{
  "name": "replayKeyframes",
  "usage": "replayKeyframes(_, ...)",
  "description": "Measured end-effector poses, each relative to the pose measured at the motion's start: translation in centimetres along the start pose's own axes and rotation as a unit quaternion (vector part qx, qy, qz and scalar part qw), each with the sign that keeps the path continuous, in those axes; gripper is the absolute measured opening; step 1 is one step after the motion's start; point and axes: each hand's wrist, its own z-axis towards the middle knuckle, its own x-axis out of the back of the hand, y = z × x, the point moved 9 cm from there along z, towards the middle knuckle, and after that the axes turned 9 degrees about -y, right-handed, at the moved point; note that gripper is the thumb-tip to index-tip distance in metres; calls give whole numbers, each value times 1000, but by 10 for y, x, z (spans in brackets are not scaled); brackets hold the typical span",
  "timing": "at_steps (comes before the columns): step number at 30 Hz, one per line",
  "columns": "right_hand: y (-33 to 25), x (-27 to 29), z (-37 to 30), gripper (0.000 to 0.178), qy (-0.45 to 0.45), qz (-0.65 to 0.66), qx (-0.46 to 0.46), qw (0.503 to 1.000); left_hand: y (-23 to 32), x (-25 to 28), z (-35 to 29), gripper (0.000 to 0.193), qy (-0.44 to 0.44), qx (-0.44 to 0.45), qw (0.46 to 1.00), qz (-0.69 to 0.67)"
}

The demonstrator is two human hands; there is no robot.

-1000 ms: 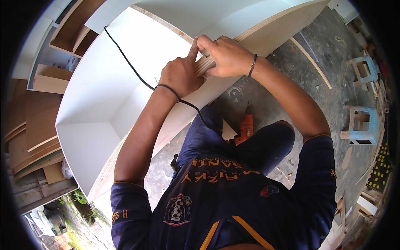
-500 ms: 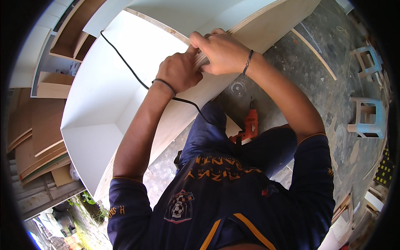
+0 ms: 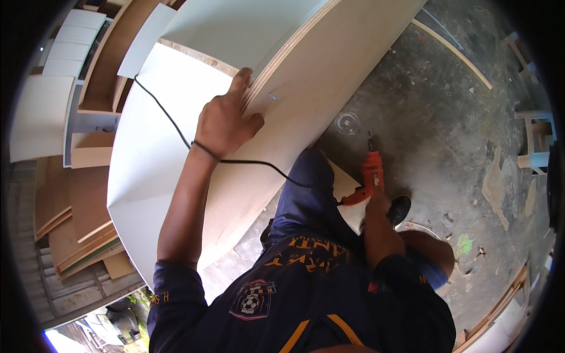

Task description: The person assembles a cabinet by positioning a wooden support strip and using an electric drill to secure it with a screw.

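Note:
My left hand (image 3: 225, 123) rests at the plywood edge of a large white-lined cabinet (image 3: 306, 76), index finger and thumb spread apart; its other fingers are partly hidden. Close to that hand, a small thin screw-like piece (image 3: 273, 96) stands out from the cabinet's pale wooden side. Down by my knee, my right hand (image 3: 378, 204) is closed around the handle of an orange power drill (image 3: 372, 169), whose bit points away from me. A black cord (image 3: 168, 112) lies across the cabinet and passes by my left wrist.
Wooden boards (image 3: 76, 206) and open cabinet parts (image 3: 100, 76) are stacked at the left. A thin wooden strip (image 3: 456, 54) lies on the concrete floor (image 3: 429, 135) at the far right. A pale blue plastic stool (image 3: 537, 141) stands at the right rim.
My right hand has left the cabinet edge and come down to the drill, which it now grips. My left hand stays at the edge. The small screw-like piece now shows in the panel.

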Motion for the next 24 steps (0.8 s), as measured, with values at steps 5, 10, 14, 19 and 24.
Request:
replayKeyframes(5, 50, -87, 9, 50, -146, 348, -168, 911, 12, -1, 8, 76, -14, 1, 1000, -14)
replayKeyframes(10, 47, -169, 66, 48, -230, 679, -35, 697, 11, -2, 17, 76, -25, 7, 1000, -11)
replayKeyframes(14, 36, -151, 75, 47, -256, 752, 64, 604, 20, 1, 16, 74, -10, -18, 999, -27)
replayKeyframes(19, 5, -71, 54, 47, -355, 760, 116, 532, 5, 0, 6, 74, 7, -26, 999, -25)
replayKeyframes(24, -19, 1, 52, 44, -260, 725, 163, 616, 16, 3, 13, 73, -2, -30, 1000, 2)
